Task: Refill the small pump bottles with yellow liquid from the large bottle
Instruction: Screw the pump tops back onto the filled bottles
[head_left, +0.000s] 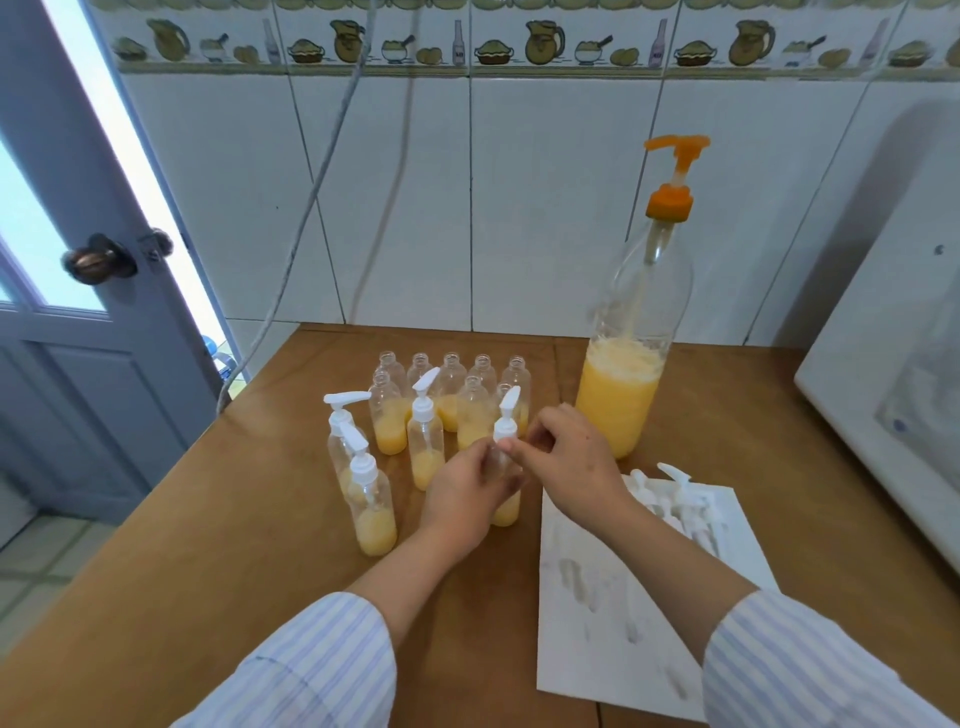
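Capping is in hand: our left hand (464, 496) grips 1 small pump bottle (506, 506) on the table (753, 441), our right hand (563, 457) pinches its pump head (506, 415) (next, tighten fully), large bottle (623, 384) just behind.

Large bottle (626, 364): clear, yellow liquid, orange pump (675, 171). Small bottles (426, 441) left of it: clear, white pumps. Sleeves (322, 670): white, blue-striped. Table (208, 519): brown.

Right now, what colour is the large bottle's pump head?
Orange, clearest in the head view: the large bottle's pump head.
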